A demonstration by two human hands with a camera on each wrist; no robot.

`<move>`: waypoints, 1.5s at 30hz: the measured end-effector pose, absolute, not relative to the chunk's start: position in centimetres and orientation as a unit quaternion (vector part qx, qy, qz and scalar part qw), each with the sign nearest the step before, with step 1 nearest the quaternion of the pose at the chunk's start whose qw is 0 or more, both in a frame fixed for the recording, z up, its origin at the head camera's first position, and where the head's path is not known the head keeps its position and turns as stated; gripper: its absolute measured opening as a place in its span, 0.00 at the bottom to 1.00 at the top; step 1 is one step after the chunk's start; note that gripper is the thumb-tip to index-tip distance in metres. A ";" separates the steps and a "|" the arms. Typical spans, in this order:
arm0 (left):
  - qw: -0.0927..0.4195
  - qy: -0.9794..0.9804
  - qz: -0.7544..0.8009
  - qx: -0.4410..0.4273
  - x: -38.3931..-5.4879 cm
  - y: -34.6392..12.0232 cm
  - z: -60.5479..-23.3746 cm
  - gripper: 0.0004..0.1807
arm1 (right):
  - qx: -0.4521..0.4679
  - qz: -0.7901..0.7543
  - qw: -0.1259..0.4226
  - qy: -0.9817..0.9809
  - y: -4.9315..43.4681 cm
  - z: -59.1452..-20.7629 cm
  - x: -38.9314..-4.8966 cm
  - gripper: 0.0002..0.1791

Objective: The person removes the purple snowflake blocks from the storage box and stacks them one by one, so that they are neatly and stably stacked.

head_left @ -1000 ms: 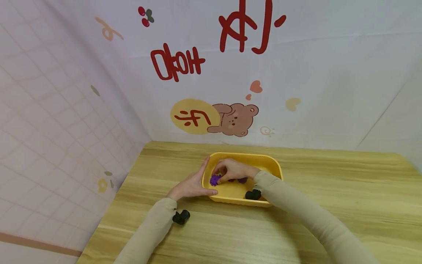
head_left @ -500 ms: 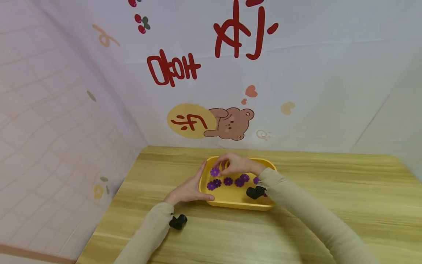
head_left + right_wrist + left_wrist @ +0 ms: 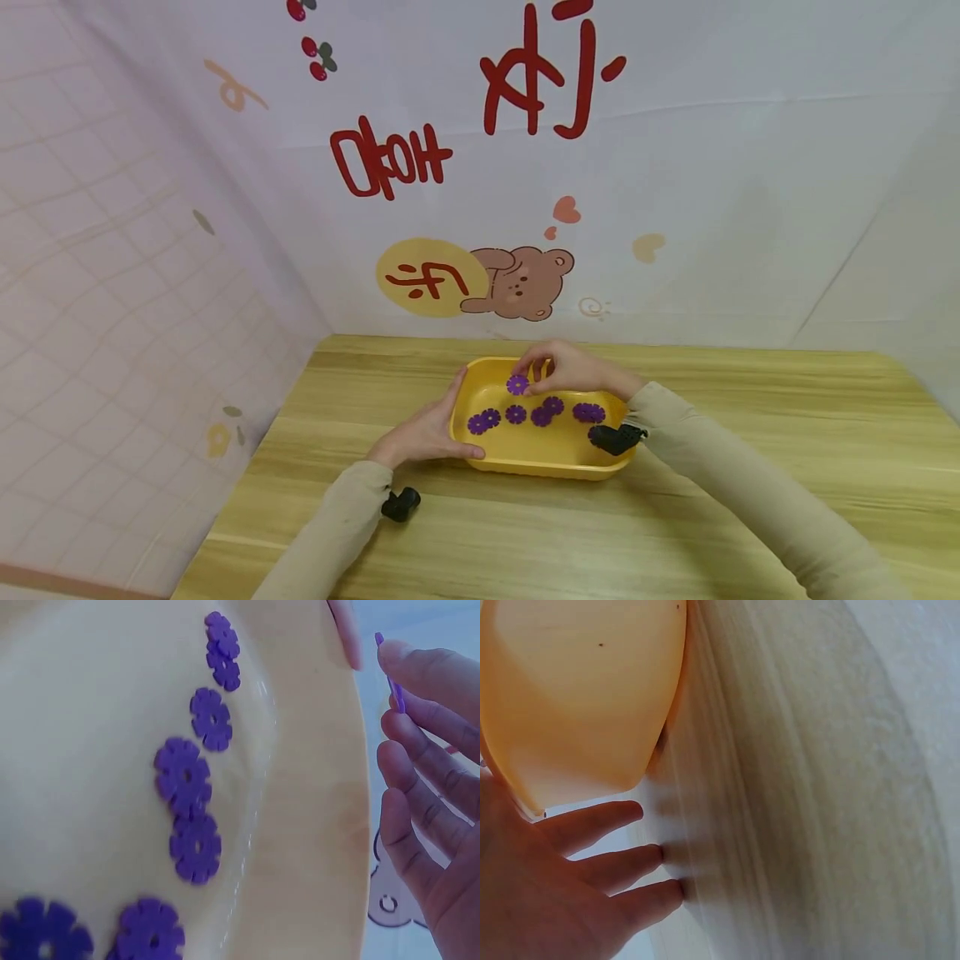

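My right hand (image 3: 567, 367) pinches a purple snowflake building disc (image 3: 517, 384) between thumb and fingertips, above the back part of a yellow tray (image 3: 540, 469). In the right wrist view the held disc (image 3: 395, 686) is seen edge-on, beyond the tray's rim. My left hand (image 3: 429, 433) rests against the tray's left end, its thumb at the front corner and another finger along the side. Three spread, straight fingers (image 3: 622, 866) show beside the tray's outer wall in the left wrist view. Several purple discs (image 3: 515, 414) lie in a rough row on the tray floor, some overlapping.
The tray stands on a wood-grain table (image 3: 750, 433), near its back edge. Behind rises a white wall cloth (image 3: 705, 183) with a printed bear and red characters. Black wrist cameras (image 3: 617, 438) are worn on both wrists; the right one overlaps the tray.
My right hand has reached down to the tray's left side, lifted a disc, and moved it back and to the right. The left hand keeps its place on the tray. The head view has shifted slightly.
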State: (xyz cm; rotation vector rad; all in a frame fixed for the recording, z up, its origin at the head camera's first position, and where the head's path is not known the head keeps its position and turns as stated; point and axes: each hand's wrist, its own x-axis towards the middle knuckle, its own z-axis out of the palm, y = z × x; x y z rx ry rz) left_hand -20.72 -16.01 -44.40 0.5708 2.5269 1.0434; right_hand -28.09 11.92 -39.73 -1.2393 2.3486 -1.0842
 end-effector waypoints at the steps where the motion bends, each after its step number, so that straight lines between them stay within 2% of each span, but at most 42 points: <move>1: 0.172 0.892 0.366 0.201 -20.7 -16.0 -44.4 0.70 | -0.426 -0.374 0.135 0.812 12.3 -39.7 -28.0 0.15; 19: 0.170 0.902 0.328 0.224 -21.3 -15.8 -44.5 0.72 | -0.378 -0.413 0.074 0.825 20.1 -40.4 -26.6 0.14; 35: 0.173 0.903 0.331 0.212 -21.2 -16.1 -44.5 0.73 | -0.359 -0.411 0.042 0.837 24.1 -39.9 -26.2 0.13; 41: 0.173 0.904 0.330 0.209 -21.2 -16.1 -44.3 0.73 | -0.344 -0.413 0.004 0.843 26.4 -40.3 -26.2 0.14; 45: 0.176 0.904 0.328 0.207 -21.2 -16.2 -44.3 0.73 | -0.338 -0.406 0.000 0.849 27.4 -40.5 -26.1 0.14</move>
